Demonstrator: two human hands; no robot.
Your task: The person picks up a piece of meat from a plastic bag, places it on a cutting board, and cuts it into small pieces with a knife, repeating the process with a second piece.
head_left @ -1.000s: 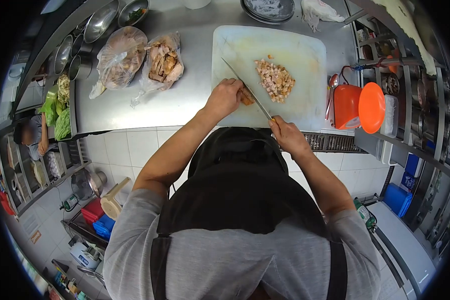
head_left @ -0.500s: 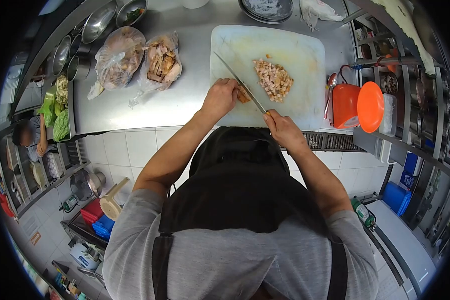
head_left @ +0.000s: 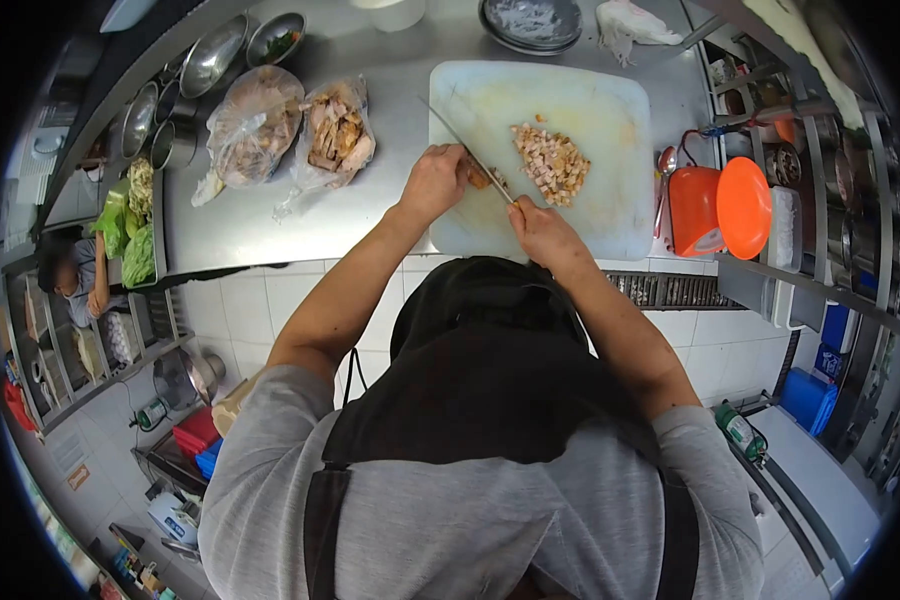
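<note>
A long knife (head_left: pixel 462 143) is in my right hand (head_left: pixel 547 236), its blade slanting up and left over the white cutting board (head_left: pixel 610 215). Just left of the blade, my left hand (head_left: pixel 436 184) is closed on a brown piece of meat (head_left: pixel 482 176) near the board's left edge. Small bits lie at the blade's right side. Further right on the board is a pile of diced meat (head_left: pixel 552 166).
Two plastic bags of meat (head_left: pixel 255 128) (head_left: pixel 338 135) lie left on the steel counter (head_left: pixel 210 235). Metal bowls (head_left: pixel 213 58) stand behind them. An orange container (head_left: pixel 693 210), orange plate (head_left: pixel 744 208) and spoon (head_left: pixel 665 170) are at right. Another person (head_left: pixel 75 275) is far left.
The view has shifted slightly. The knife and my right hand have moved a little left, and small cut bits now show to the right of the blade.
</note>
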